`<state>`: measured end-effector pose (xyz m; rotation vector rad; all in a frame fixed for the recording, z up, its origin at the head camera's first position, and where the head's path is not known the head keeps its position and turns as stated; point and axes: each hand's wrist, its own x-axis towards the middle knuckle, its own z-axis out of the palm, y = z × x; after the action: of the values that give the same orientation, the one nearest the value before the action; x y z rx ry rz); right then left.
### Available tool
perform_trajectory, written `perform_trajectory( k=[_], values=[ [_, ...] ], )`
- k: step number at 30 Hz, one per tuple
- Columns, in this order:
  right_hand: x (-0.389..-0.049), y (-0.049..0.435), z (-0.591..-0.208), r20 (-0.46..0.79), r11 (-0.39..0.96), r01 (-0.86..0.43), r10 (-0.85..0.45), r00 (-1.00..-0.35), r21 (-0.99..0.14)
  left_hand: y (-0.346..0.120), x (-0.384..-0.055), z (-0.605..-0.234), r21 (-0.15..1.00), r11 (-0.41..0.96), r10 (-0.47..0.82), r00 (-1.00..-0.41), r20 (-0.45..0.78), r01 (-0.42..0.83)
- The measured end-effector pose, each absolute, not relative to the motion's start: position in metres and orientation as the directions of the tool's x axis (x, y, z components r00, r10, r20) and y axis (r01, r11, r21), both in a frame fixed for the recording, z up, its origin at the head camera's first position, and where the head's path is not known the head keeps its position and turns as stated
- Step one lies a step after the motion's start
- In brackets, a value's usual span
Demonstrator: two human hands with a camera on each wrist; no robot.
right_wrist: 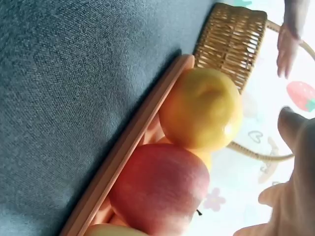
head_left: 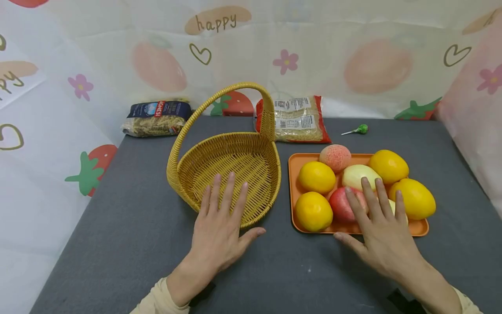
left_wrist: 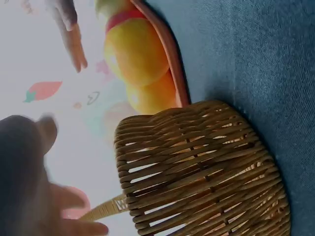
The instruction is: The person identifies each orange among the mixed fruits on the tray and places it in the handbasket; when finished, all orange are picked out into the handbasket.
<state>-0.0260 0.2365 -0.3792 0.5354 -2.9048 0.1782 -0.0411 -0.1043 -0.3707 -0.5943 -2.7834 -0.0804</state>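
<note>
A yellow wicker basket [head_left: 235,174] with a tall arched handle stands left of centre, with nothing inside it. My left hand [head_left: 219,231], fingers straight and spread, hovers over its near rim and holds nothing. To the right, an orange tray [head_left: 295,174] bears several fruits: a red apple [right_wrist: 160,189], orange-yellow round fruits [head_left: 313,211], larger yellow fruits [head_left: 412,198], a pinkish peach-like fruit [head_left: 335,158] and pale green-yellow fruits [head_left: 358,176]. Above the tray's near edge my right hand [head_left: 386,240] is spread flat and empty, partly hiding a pale fruit and the apple.
At the back left lies a pasta bag [head_left: 158,117]. Behind the basket's right side is a red-edged clear bag of grain [head_left: 300,122]. A green-wrapped lollipop [head_left: 361,129] lies behind the tray. Printed cloth [head_left: 251,52] hangs behind and beside the grey table [head_left: 117,226].
</note>
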Motion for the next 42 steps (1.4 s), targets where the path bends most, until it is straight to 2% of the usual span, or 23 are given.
perform_trajectory(
  k=[3,6,9,11,14,16,18,22,25,28,33,42],
  values=[
    [-0.027,0.241,-0.376,0.265,0.918,-0.368,-0.322,-0.909,-0.147,-0.106,-0.042,-0.364,0.120,0.841,0.388,-0.743,0.546,0.527],
    [-0.029,0.247,-0.372,0.407,0.892,-0.402,-0.295,-0.864,-0.205,-0.113,-0.041,-0.354,0.249,0.710,0.271,-0.582,0.767,0.659],
    [-0.031,0.256,-0.367,0.530,0.869,-0.424,-0.242,-0.813,-0.254,-0.126,-0.038,-0.345,0.358,0.582,0.072,-0.484,0.872,0.731],
    [-0.030,0.264,-0.364,0.572,0.867,-0.408,-0.187,-0.799,-0.285,-0.136,-0.036,-0.342,0.439,0.492,-0.083,-0.462,0.883,0.752],
    [-0.028,0.279,-0.360,0.580,0.882,-0.341,-0.100,-0.809,-0.324,-0.155,-0.036,-0.342,0.575,0.362,-0.302,-0.491,0.817,0.734],
    [-0.027,0.290,-0.358,0.563,0.902,-0.270,-0.038,-0.826,-0.336,-0.168,-0.039,-0.346,0.661,0.249,-0.400,-0.547,0.736,0.707],
    [-0.027,0.301,-0.359,0.548,0.917,-0.213,0.006,-0.836,-0.336,-0.182,-0.043,-0.352,0.733,0.159,-0.430,-0.622,0.654,0.662],
    [-0.028,0.320,-0.362,0.497,0.918,-0.140,0.069,-0.865,-0.371,-0.199,-0.052,-0.368,0.806,-0.039,-0.309,-0.774,0.553,0.591],
    [-0.030,0.330,-0.365,0.411,0.911,-0.080,0.102,-0.906,-0.404,-0.203,-0.056,-0.378,0.843,-0.116,-0.160,-0.848,0.506,0.525],
    [-0.033,0.337,-0.368,0.279,0.901,-0.011,0.123,-0.952,-0.435,-0.203,-0.059,-0.381,0.872,-0.096,-0.083,-0.877,0.473,0.479],
    [-0.038,0.342,-0.375,0.103,0.890,0.051,0.109,-0.989,-0.453,-0.198,-0.062,-0.379,0.904,-0.050,-0.097,-0.903,0.418,0.424],
    [-0.048,0.352,-0.386,-0.010,0.927,0.069,0.070,-0.997,-0.370,-0.191,-0.066,-0.379,0.954,0.001,-0.156,-0.942,0.298,0.301]
  ],
)
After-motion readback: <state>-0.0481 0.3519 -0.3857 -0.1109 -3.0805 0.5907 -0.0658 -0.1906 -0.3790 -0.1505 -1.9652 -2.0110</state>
